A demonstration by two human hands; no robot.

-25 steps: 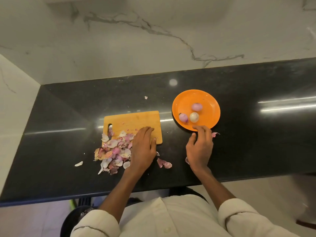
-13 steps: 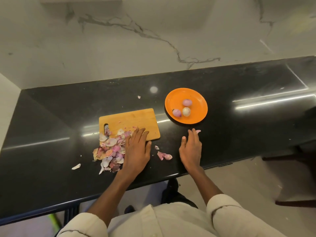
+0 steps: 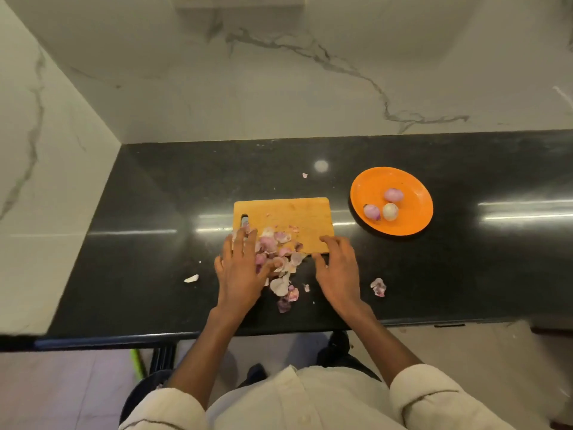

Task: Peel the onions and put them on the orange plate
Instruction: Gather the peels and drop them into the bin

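From the head view, three peeled onions (image 3: pixel 385 205) are seen on the orange plate (image 3: pixel 412 184), kept clean. The left hand (image 3: pixel 241 268) and right hand (image 3: pixel 338 268) are laid flat and open, perhaps to gather the onion skins (image 3: pixel 280 259) on the bench (image 3: pixel 465 274).

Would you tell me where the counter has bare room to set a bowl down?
Bare: counter left of the cutting board, and right of the orange plate. Crowded: the board's near edge, where onion skins pile between both hands.
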